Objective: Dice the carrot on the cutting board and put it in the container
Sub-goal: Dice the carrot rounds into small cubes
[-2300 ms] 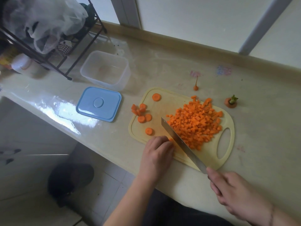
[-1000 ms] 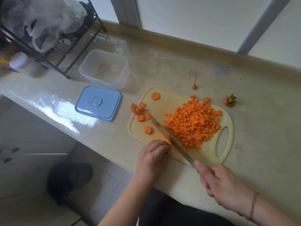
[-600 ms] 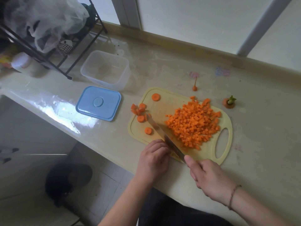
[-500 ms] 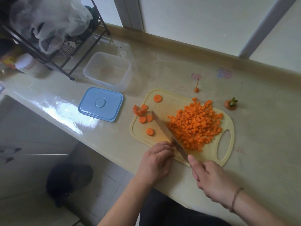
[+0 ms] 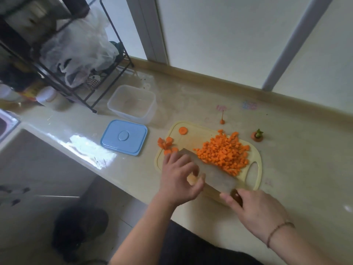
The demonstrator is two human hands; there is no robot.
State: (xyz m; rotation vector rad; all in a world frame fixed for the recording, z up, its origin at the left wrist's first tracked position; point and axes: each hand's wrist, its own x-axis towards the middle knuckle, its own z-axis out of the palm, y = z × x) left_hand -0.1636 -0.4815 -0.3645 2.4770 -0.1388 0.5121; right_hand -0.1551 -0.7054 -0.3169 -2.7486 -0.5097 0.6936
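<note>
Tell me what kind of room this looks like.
Most likely a home kitchen: a cutting board with diced carrot on a glossy countertop, a clear food container, and a wire storage rack.

Our left hand [image 5: 179,180] hangs over the near left edge of the board, fingers spread and loosely bent; motion blur keeps us from saying whether the fingertips pinch anything. Our right hand [image 5: 254,209] sits at the near edge, fingers curled round a dark handle, a thin bracelet on its wrist. Both forearms reach in from below.
</note>
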